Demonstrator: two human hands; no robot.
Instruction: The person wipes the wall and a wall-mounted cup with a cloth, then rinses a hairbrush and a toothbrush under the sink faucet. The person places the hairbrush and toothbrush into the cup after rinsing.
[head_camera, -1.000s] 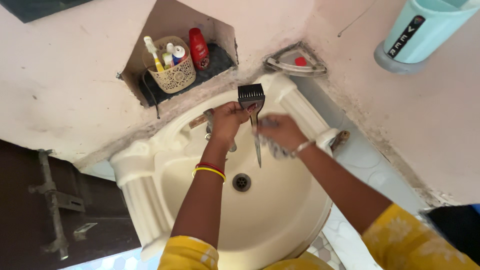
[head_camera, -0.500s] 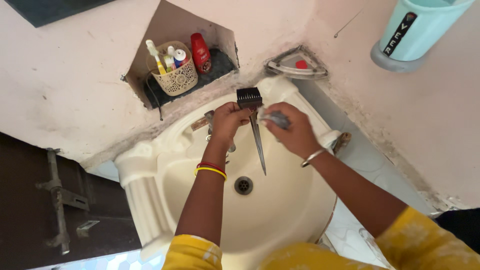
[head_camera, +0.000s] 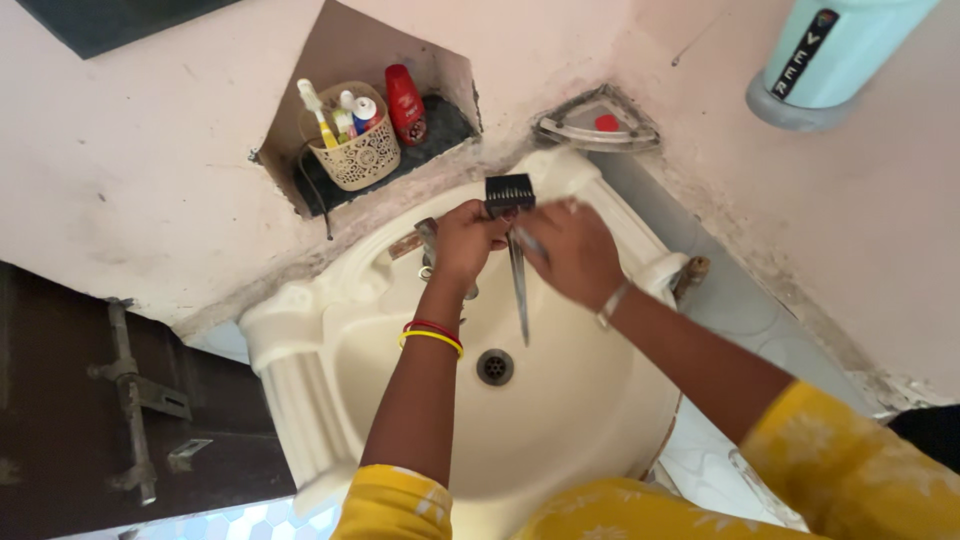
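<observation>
Over the cream ceramic washbasin (head_camera: 300, 400) both hands meet near its back edge, right by the metal tap (head_camera: 428, 240). The left hand (head_camera: 467, 240) has its fingers curled shut around a black tinting brush with a comb-toothed head and a long thin grey tail (head_camera: 512, 235), gripping just below the head so the bristles point toward the back edge and the tail hangs down over the bowl toward the round metal drain (head_camera: 495, 366); held that way, anything running off falls into the bowl, by my reading. The right hand (head_camera: 573, 250) is blurred, its fingers bent over the brush stem just below the head, apparently rubbing it; whether they pinch it or only brush against it, I cannot tell. The left forearm comes straight up from the front rim, 2 bangles, 1 red and 1 yellow (head_camera: 432, 335), at the wrist. The right forearm slants in from the basin's right edge, a thin silver bracelet (head_camera: 612, 303) on the wrist, yellow sleeves low in view. In the wall niche behind the back edge sits a cream perforated plastic basket of toothbrushes and tubes (head_camera: 355, 150), beside a red bottle (head_camera: 405, 103).
</observation>
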